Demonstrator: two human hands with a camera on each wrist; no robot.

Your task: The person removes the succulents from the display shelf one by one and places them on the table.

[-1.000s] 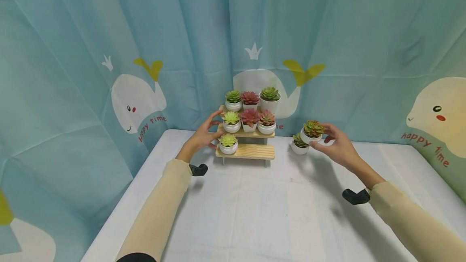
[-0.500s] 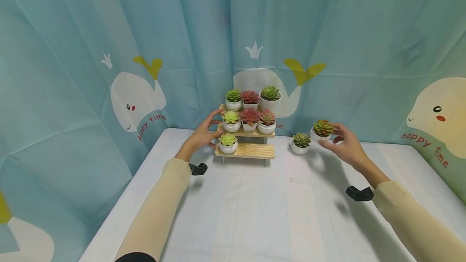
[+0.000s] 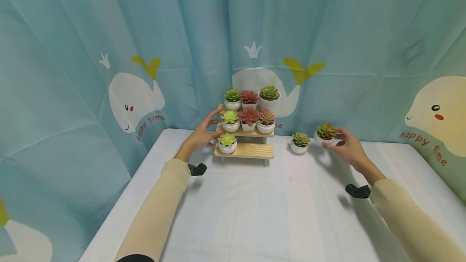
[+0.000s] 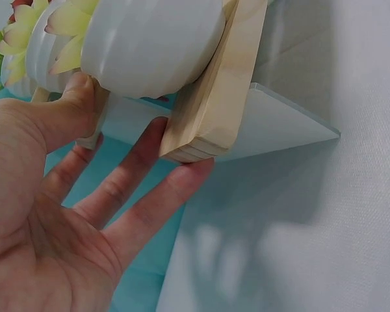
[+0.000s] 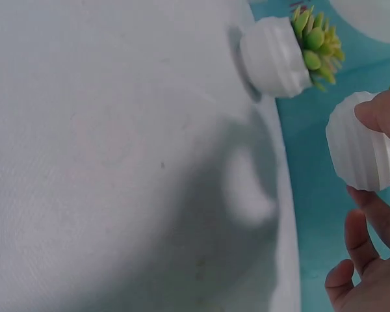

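In the head view a tiered wooden plant stand point(image 3: 251, 151) holds several small potted succulents in white pots. My left hand point(image 3: 200, 134) grips its left side: in the left wrist view the thumb presses at the end of the middle board and fingertips point(image 4: 194, 174) touch the end of the lowest board point(image 4: 214, 117). My right hand point(image 3: 347, 148) pinches a white pot point(image 5: 361, 146) with a green and reddish succulent point(image 3: 326, 131), thumb on one side and fingers on the other. A second potted succulent point(image 3: 299, 142) stands on the table just left of it.
A yellow-green succulent point(image 3: 227, 140) sits at the left of the lowest board. Behind the white table point(image 3: 262, 209) hangs a blue curtain point(image 3: 196, 31) with whale prints, close behind the stand and pots.
My right hand has moved the held succulent to the right, away from the standing pot, then slightly lower toward the table. The left hand stays on the stand.
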